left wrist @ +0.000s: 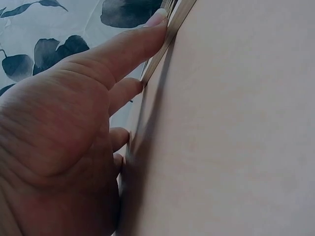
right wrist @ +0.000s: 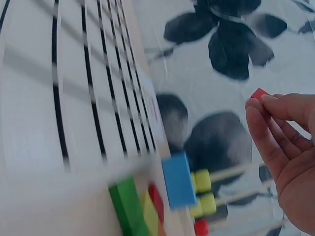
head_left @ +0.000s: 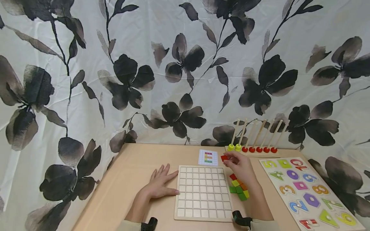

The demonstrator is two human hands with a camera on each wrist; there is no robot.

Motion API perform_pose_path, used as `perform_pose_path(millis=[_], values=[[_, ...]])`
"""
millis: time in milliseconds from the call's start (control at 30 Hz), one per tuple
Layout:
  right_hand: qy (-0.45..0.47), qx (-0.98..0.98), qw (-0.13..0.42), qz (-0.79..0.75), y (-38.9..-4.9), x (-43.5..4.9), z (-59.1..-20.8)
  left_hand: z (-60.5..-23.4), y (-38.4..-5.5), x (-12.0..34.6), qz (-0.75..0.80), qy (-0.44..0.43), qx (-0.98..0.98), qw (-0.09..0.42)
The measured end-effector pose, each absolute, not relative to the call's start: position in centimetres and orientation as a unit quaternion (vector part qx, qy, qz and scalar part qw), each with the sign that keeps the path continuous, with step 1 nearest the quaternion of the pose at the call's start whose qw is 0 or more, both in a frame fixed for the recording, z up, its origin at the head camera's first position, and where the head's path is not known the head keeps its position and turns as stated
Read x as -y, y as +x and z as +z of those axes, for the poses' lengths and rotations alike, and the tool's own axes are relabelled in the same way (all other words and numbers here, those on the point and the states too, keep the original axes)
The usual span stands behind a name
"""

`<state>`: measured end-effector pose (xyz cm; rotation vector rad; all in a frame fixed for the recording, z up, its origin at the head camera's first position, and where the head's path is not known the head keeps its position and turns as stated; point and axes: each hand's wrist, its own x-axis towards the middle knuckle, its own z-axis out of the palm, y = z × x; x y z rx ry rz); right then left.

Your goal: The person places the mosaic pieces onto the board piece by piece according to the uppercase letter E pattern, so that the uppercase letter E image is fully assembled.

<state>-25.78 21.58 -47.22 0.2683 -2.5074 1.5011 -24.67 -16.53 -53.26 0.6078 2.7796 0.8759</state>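
Observation:
Between thumb and fingertips, my right hand pinches a small red block, raised near the far right corner of the white grid board. The right wrist view also shows this red block at the fingertips. My left hand lies on the table with fingers spread, the thumb and index fingertip at the board's left edge. In the left wrist view, the thumb reaches the board's wooden side. Several loose blocks, including a green block, lie beside the board's right edge, partly behind my right forearm.
A pattern card with coloured squares lies beyond the board. Behind my right hand stands a peg rack with yellow and red beads. A number and shape puzzle board lies at the right. A blue block shows near the beads.

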Motion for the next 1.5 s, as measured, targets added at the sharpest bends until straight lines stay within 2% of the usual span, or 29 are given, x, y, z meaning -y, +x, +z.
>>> perform_pose_path(millis=[367,567,833,1133,1500], values=[[0.114,0.818,0.098,0.556,-25.9,-16.8,-47.0,-53.0,-24.9,16.5,0.289,0.205,-0.931,0.084],[0.092,0.788,0.091,0.602,-26.0,-14.8,-48.0,-53.0,-24.9,16.4,0.291,0.207,-0.93,0.084],[0.085,0.799,0.016,0.595,-26.3,-12.8,-50.0,-53.0,-24.9,16.2,0.293,0.207,-0.93,0.086],[0.106,0.802,-0.017,0.587,-27.0,-12.9,-52.8,-53.1,-24.7,16.5,0.297,0.202,-0.929,0.087],[0.165,0.857,0.033,0.488,-27.0,-12.5,-55.2,-53.4,-24.8,16.6,0.296,0.195,-0.93,0.092]])
